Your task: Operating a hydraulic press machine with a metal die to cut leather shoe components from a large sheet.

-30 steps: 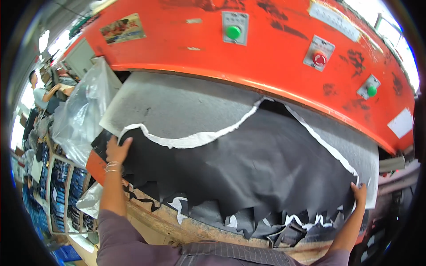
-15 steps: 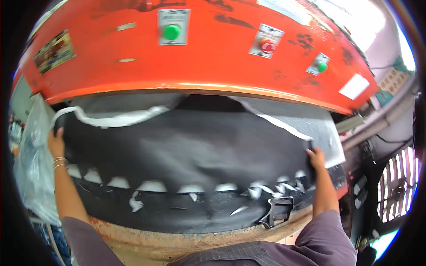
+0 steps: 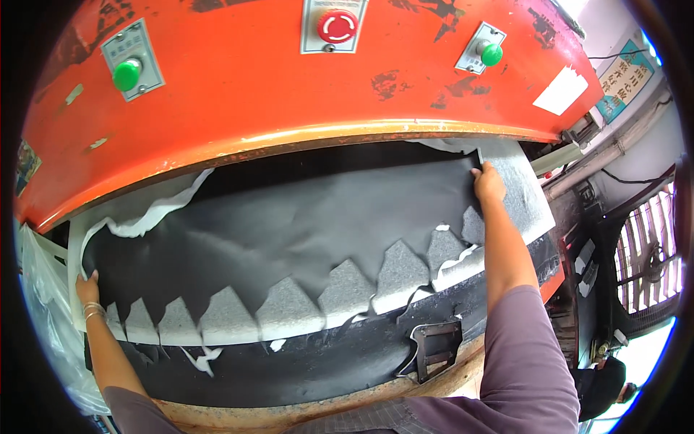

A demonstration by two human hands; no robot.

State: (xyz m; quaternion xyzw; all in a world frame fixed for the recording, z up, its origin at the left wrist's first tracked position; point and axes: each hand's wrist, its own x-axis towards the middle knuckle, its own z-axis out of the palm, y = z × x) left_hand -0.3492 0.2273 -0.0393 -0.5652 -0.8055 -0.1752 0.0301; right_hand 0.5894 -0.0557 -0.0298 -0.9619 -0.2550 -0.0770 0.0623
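Note:
A wide sheet of black leather-like material with white ragged edges lies across a grey-white board. Its near edge is notched by a row of pointed gaps, through which the board shows. My left hand grips the sheet at its left end, the fingers partly hidden. At the far right corner, my right hand pinches the sheet's edge. The sheet's far part runs beneath an orange machine. A black metal frame, apparently a cutting die, rests on the black near ledge, apart from both hands.
The orange machine carries two green buttons and a red button. White scraps lie on the ledge. Clear plastic hangs at the left. A fan stands at the right, with a person below it.
The sheet has moved away from me, farther under the machine, uncovering more board along its notched near edge. My right hand has moved forward with it. The view has shifted to the right.

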